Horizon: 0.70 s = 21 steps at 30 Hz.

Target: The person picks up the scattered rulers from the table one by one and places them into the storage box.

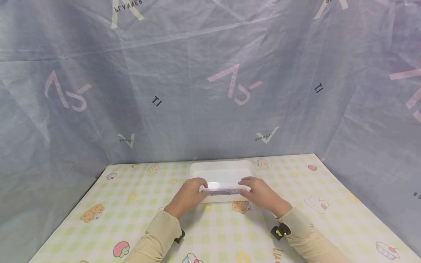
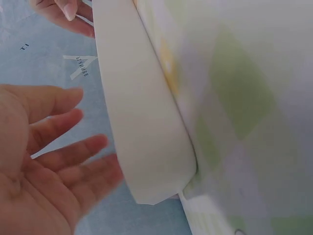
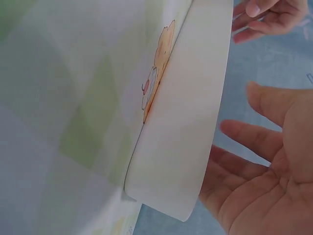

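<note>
The ends of a slim purplish item [image 1: 219,190] are covered by both hands in the head view, so what it is cannot be made out. It is held over the near edge of a white tray [image 1: 223,168] on the checked tablecloth [image 1: 131,204]. The left hand [image 1: 189,193] and right hand [image 1: 260,191] are seen with fingers loosely spread in the wrist views; whether the item is pinched cannot be told.

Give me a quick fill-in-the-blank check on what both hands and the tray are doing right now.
The left hand and right hand hold a long purple-printed packet by its two ____.
The packet sits over the near edge of a white ____.
The tray rests on a checked ____ with cartoon prints.

Missing words: ends; tray; tablecloth
</note>
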Available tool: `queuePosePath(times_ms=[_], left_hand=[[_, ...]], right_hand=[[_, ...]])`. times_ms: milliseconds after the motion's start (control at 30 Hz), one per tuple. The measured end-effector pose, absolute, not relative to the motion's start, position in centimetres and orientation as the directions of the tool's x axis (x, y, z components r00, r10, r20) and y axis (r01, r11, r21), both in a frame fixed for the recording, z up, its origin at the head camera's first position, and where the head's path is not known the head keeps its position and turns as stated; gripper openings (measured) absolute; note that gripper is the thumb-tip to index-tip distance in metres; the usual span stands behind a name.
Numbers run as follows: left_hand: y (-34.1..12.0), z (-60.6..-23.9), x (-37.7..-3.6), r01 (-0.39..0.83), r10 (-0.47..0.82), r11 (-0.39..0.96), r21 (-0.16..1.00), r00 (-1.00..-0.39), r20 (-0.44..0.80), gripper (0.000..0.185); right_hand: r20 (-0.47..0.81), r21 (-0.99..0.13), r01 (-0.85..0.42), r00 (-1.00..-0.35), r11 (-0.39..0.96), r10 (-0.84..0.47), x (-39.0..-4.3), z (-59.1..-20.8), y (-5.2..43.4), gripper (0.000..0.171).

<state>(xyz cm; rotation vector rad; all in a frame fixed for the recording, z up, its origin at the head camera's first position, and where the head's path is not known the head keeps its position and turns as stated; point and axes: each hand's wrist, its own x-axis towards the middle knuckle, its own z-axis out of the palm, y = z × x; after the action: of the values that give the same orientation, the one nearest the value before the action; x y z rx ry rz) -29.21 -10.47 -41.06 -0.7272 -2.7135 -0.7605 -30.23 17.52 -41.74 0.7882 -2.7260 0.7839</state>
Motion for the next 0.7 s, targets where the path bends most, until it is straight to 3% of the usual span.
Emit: queuePosePath(times_ms=[333, 700], left_hand=[[-10.61, -40.99, -28.82, 0.479, 0.396, 0.784, 0.395, -0.876, 0.275, 0.023], [-10.65, -40.94, -28.78, 0.492, 0.391, 0.797, 0.350, -0.863, 0.320, 0.020]], right_hand=[[0.314, -0.452, -0.544, -0.839, 0.707, -0.445, -30.07, -41.91, 17.54, 0.039], [0.329, -0.441, -0.563, -0.826, 0.699, -0.458, -29.96, -41.82, 17.55, 0.037]])
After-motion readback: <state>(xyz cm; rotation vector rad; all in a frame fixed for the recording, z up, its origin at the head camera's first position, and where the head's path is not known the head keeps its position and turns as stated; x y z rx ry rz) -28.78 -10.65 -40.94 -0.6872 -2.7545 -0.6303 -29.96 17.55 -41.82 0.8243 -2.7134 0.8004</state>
